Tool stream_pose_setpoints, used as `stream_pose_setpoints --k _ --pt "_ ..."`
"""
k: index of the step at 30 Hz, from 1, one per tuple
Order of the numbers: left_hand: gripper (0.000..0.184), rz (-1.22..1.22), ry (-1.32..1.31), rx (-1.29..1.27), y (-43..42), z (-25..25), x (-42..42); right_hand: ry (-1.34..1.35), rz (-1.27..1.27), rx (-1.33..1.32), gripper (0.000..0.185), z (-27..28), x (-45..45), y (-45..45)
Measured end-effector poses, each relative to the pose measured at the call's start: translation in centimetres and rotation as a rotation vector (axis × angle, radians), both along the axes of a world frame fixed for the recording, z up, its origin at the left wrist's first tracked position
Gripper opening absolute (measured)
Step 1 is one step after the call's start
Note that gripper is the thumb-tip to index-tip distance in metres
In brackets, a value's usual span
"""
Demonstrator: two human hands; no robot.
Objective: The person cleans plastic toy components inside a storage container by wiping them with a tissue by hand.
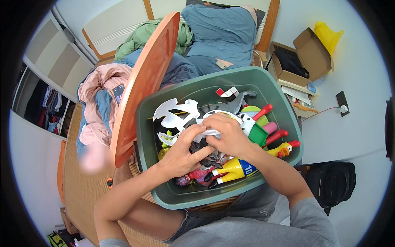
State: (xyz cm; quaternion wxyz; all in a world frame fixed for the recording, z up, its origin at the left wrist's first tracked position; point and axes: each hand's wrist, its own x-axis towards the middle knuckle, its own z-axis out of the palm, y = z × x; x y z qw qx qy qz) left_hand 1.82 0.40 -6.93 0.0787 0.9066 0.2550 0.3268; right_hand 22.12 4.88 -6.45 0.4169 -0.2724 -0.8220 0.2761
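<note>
Both of my hands are together over a green plastic bin [164,197] full of toys. My left hand [185,152] has its fingers bent, its fingertips on a crumpled white-grey piece [211,132]. My right hand [228,133] is closed on the same piece from the other side. A white cut-out mask-like shape [177,115] lies left of my hands. Below them are dark crumpled material and a pink-red figure [197,176]. On the right lie a yellow rubber chicken in a blue shirt [234,169], a green tray [258,134] and red-handled items. A red-and-white folded block [227,92] lies at the back.
An orange lid [144,86] stands upright against the bin's left side. Behind are a bed with blue bedding [222,33] and a pink blanket [98,96] with a phone [118,94]. An open cardboard box [314,57] and a black backpack [331,183] are at right.
</note>
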Motion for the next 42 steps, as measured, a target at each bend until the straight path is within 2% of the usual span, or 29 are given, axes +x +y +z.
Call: stream_pose_setpoints --k 7,13,22,29,32,35,37,41,42 --pt "0.082 -0.002 0.007 -0.015 -0.1 0.3 0.3 -0.012 0.035 -0.022 0.024 0.0 0.0 0.0" --pt "0.081 0.014 0.002 -0.04 -0.2 0.2 0.5 -0.048 -0.045 -0.038 0.025 -0.5 -0.3 0.1" --pt "0.082 0.024 0.008 -0.091 -0.2 0.1 0.3 0.038 -0.035 -0.064 0.031 -0.1 -0.3 -0.2" --pt "0.083 0.039 -0.011 -0.085 0.1 -0.2 0.2 0.032 -0.077 -0.002 0.03 -1.0 -0.4 0.1" --pt "0.084 0.037 -0.036 -0.082 0.0 -0.2 0.2 0.034 -0.016 0.046 0.027 -0.5 -0.2 -0.1" --pt "0.084 0.049 -0.023 -0.024 0.0 -0.1 0.4 0.046 -0.016 0.02 0.025 -0.6 -0.3 0.0" --pt "0.084 0.088 -0.04 0.008 -0.1 -0.4 0.5 0.039 -0.129 -0.036 0.025 -0.8 -0.3 0.3" --pt "0.085 0.096 -0.018 0.072 -0.2 -0.2 0.4 0.009 -0.1 -0.011 0.024 -0.6 0.0 0.4" --pt "0.078 0.096 -0.011 0.093 -0.3 -0.2 0.4 0.019 -0.04 0.012 0.024 -0.4 0.0 0.3"
